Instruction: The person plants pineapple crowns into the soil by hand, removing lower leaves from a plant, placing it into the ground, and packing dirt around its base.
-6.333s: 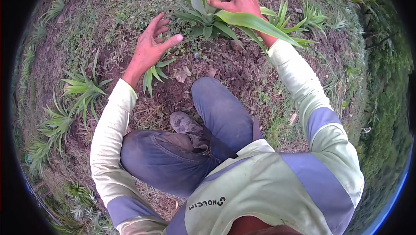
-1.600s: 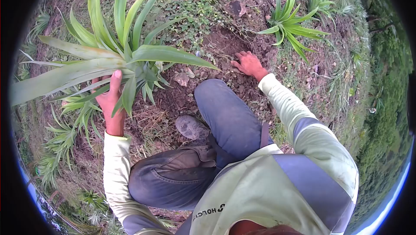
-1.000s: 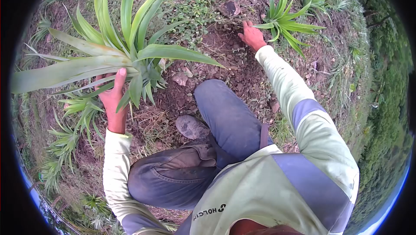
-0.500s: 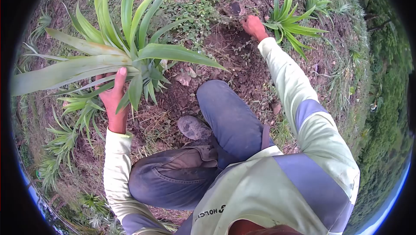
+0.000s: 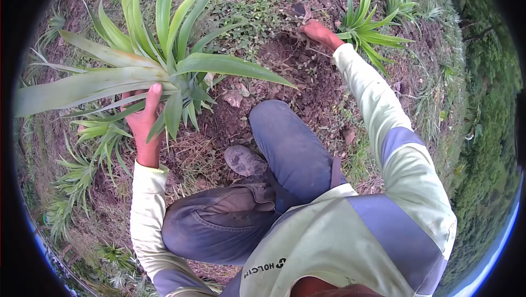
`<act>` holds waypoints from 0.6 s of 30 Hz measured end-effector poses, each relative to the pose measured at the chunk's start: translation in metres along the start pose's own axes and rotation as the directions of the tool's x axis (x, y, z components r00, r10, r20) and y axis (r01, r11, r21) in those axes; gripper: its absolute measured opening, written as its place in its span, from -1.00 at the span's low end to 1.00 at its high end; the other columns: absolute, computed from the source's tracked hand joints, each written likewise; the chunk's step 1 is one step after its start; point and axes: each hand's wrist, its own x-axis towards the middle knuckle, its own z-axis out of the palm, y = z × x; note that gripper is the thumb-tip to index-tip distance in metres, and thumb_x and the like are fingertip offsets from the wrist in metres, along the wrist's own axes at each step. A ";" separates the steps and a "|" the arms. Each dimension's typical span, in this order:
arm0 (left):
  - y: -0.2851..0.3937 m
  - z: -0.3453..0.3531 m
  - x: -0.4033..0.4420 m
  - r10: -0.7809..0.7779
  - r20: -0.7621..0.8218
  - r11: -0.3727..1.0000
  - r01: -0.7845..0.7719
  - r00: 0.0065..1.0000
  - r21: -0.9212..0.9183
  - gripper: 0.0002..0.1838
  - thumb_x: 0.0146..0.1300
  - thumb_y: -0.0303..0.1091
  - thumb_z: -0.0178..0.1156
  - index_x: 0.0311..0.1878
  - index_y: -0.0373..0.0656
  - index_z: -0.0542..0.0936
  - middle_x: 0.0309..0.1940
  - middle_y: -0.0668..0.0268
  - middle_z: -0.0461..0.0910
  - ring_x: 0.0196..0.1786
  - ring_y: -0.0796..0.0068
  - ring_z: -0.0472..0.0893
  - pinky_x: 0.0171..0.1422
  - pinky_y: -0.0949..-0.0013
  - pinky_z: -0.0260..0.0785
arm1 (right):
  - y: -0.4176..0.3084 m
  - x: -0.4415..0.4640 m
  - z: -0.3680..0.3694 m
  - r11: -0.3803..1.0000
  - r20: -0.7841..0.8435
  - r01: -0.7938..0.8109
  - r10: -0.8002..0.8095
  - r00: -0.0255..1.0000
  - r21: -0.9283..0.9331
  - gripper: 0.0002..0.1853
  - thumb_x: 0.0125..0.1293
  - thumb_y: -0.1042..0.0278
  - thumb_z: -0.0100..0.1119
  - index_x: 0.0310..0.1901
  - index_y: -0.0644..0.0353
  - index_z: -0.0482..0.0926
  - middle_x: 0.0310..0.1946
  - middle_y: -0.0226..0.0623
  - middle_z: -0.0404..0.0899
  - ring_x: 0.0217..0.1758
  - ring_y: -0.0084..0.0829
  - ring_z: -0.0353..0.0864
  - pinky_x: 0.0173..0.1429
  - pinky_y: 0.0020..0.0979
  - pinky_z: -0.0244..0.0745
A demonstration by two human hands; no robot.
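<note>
A large pineapple plant point(image 5: 178, 75) with long green leaves fills the upper left of the head view. Around its lower leaves my left hand point(image 5: 145, 119) is closed, thumb on top and the other fingers mostly hidden beneath the foliage. My right hand point(image 5: 320, 33) reaches far forward to the loose brown soil point(image 5: 290, 61), its fingers curled. Just beyond those fingers shows a small dark object point(image 5: 299, 10); whether the hand grips it cannot be made out. A smaller pineapple plant point(image 5: 364, 26) grows right beside the right hand.
Several more pineapple plants point(image 5: 79, 176) stand in the ground along the left. Low weeds point(image 5: 252, 1) cover the soil ahead. A stone point(image 5: 233, 97) lies before my bent knee point(image 5: 279, 133), near my shoe point(image 5: 244, 161). Dense greenery point(image 5: 487, 133) borders the right side.
My right hand has shifted slightly, with its wrist and forearm a little further right. The left hand keeps its hold, and the large pineapple plant's leaves have moved only slightly.
</note>
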 end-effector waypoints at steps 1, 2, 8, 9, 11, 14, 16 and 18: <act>0.001 -0.002 0.000 -0.026 0.011 1.000 0.026 1.000 -0.005 -0.23 0.23 -0.38 0.46 0.42 -0.41 0.31 0.26 0.01 0.50 0.28 0.24 0.54 0.41 0.18 0.40 | -0.011 -0.004 -0.006 0.931 -0.017 -0.034 0.043 0.999 0.365 -0.68 0.32 0.21 0.21 -0.44 0.32 0.67 -0.53 -0.25 0.62 -0.50 -0.36 0.54 -0.35 -0.27 0.39; 0.002 -0.002 0.000 -0.049 0.024 0.999 0.049 0.999 -0.011 -0.22 0.22 -0.39 0.46 0.42 -0.42 0.30 0.27 0.01 0.49 0.29 0.24 0.53 0.41 0.18 0.39 | -0.022 -0.008 -0.018 0.932 -0.023 -0.036 0.048 0.999 0.362 -0.68 0.32 0.21 0.21 -0.44 0.32 0.67 -0.53 -0.25 0.62 -0.50 -0.36 0.54 -0.35 -0.27 0.39; 0.005 0.002 -0.002 0.026 0.027 0.999 -0.025 0.999 -0.037 -0.21 0.20 -0.43 0.46 0.44 -0.42 0.28 0.29 0.01 0.47 0.33 0.22 0.51 0.44 0.18 0.38 | -0.084 -0.034 -0.078 0.963 -0.021 0.116 -0.114 0.993 0.243 -0.56 0.49 0.08 0.23 -0.52 0.16 0.56 -0.64 -0.54 0.41 -0.59 -0.64 0.25 -0.46 -0.42 0.12; 0.005 0.002 -0.001 0.026 0.026 0.999 -0.025 0.999 -0.038 -0.21 0.20 -0.43 0.46 0.44 -0.42 0.28 0.29 0.01 0.47 0.33 0.22 0.51 0.44 0.18 0.38 | -0.087 -0.035 -0.081 0.963 -0.021 0.116 -0.114 0.993 0.243 -0.56 0.49 0.08 0.23 -0.52 0.16 0.56 -0.64 -0.54 0.41 -0.59 -0.64 0.25 -0.46 -0.42 0.12; 0.004 0.002 -0.002 0.017 0.040 0.998 -0.015 0.999 -0.062 -0.20 0.21 -0.43 0.46 0.44 -0.42 0.28 0.29 0.00 0.47 0.34 0.21 0.50 0.45 0.18 0.37 | -0.093 -0.039 -0.087 0.981 -0.006 0.104 -0.105 0.994 0.162 -0.57 0.49 0.08 0.23 -0.51 0.17 0.55 -0.66 -0.56 0.38 -0.59 -0.65 0.24 -0.44 -0.41 0.15; -0.004 -0.001 0.000 0.019 0.026 0.997 -0.017 0.999 -0.074 -0.20 0.20 -0.42 0.46 0.44 -0.42 0.28 0.29 0.01 0.46 0.33 0.22 0.50 0.45 0.19 0.37 | -0.099 -0.055 -0.096 0.958 0.021 0.021 -0.029 0.999 0.287 -0.59 0.50 0.07 0.22 -0.44 0.20 0.59 -0.64 -0.58 0.37 -0.57 -0.65 0.25 -0.42 -0.39 0.19; -0.003 -0.001 0.000 0.024 0.016 0.997 -0.023 1.000 -0.067 -0.20 0.20 -0.42 0.46 0.44 -0.42 0.28 0.29 0.01 0.47 0.33 0.22 0.50 0.45 0.18 0.37 | -0.092 -0.059 -0.102 0.973 -0.031 0.073 -0.067 0.997 0.220 -0.59 0.50 0.05 0.22 -0.40 0.23 0.61 -0.62 -0.57 0.40 -0.55 -0.64 0.28 -0.38 -0.38 0.23; -0.001 0.001 0.000 0.028 0.011 0.997 -0.027 1.000 -0.066 -0.20 0.20 -0.42 0.46 0.44 -0.41 0.29 0.29 0.01 0.47 0.33 0.22 0.50 0.44 0.18 0.37 | -0.090 -0.072 -0.113 0.991 -0.111 0.133 -0.134 0.985 -0.013 -0.57 0.52 0.01 0.20 -0.23 0.31 0.68 -0.49 -0.47 0.54 -0.46 -0.60 0.39 -0.25 -0.37 0.35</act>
